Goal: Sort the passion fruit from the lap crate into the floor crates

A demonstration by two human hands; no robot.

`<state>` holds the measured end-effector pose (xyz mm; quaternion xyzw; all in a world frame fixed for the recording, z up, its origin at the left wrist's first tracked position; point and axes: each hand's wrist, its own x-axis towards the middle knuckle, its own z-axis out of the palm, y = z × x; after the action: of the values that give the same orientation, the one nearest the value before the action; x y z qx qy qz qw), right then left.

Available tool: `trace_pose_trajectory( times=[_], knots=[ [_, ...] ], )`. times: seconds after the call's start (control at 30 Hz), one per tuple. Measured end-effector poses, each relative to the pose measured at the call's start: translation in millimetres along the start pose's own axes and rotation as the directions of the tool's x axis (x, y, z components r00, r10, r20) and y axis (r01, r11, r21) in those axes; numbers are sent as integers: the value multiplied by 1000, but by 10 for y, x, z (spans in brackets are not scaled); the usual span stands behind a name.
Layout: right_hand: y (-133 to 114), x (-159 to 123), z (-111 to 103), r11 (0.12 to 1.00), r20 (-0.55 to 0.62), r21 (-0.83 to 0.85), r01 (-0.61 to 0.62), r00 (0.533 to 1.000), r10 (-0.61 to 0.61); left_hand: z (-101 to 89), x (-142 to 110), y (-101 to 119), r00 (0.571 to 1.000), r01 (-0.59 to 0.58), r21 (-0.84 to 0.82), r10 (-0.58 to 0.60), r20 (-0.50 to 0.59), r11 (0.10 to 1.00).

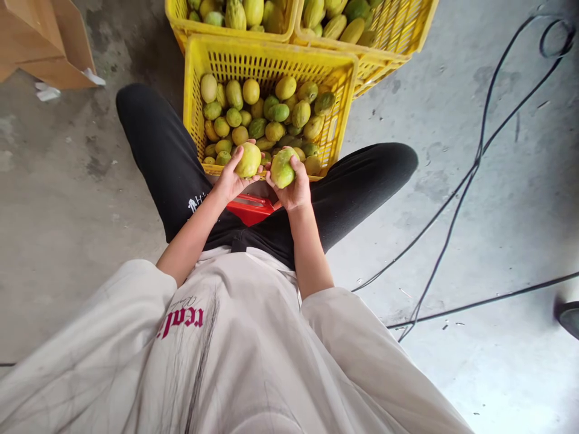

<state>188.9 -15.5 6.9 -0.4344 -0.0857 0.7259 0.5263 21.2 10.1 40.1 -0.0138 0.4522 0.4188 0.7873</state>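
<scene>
I sit on a red stool [250, 208] with my legs spread round a yellow plastic crate [266, 60] full of round green-yellow fruits [271, 114]. My left hand [230, 181] is closed round a yellowish fruit [248, 160] just above the crate's near rim. My right hand [296, 190] is closed round a greener fruit [282, 169] right beside it. The two held fruits are close together, almost touching.
Two more yellow crates [389, 36] of larger oblong green-yellow fruits stand behind the near one. A cardboard box [49, 42] lies at the top left. Black cables [470, 175] run across the concrete floor on the right.
</scene>
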Motion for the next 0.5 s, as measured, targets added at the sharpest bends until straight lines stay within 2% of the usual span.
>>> trace_pose_trajectory(
  times=[0.13,0.3,0.5],
  knots=[
    [-36,-8,38,998,-7,68,7,1000,-7,23,-29,46,999,36,-42,-36,15,998],
    [-128,-64,148,983,-26,180,-28,999,34,35,-17,53,999,21,-1,-21,-33,1000],
    [-116,-78,160,997,-90,76,1,996,5,-58,46,-30,1000,-13,45,13,-20,999]
  ],
)
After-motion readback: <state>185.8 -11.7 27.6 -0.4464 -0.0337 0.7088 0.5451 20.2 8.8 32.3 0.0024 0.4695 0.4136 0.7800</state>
